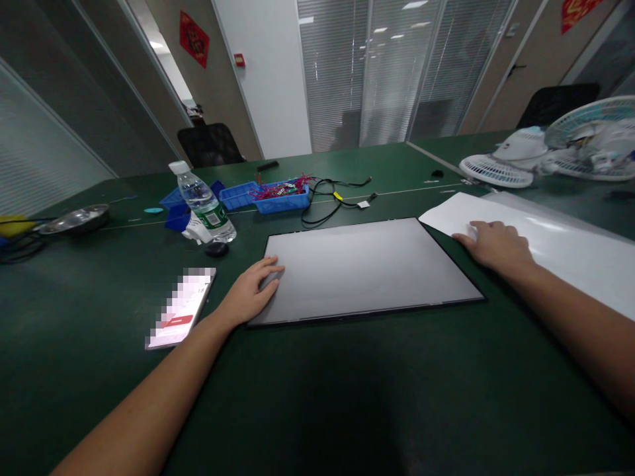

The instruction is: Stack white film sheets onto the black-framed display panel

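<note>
A flat grey panel point(364, 268) with a thin black edge lies on the green table point(317, 396) in front of me. My left hand point(249, 293) rests on its left edge, fingers spread over the grey surface. My right hand point(493, 245) lies palm down at the panel's right edge, its fingers on a white sheet point(555, 241) that lies to the right of the panel. Neither hand grips anything.
A phone point(181, 309) lies left of my left hand. Behind it stand a water bottle point(204, 206), blue trays point(278, 197) with coloured bits, and a black cable point(330, 198). A metal bowl point(74, 219) sits far left. White fans point(555, 149) lie at the back right.
</note>
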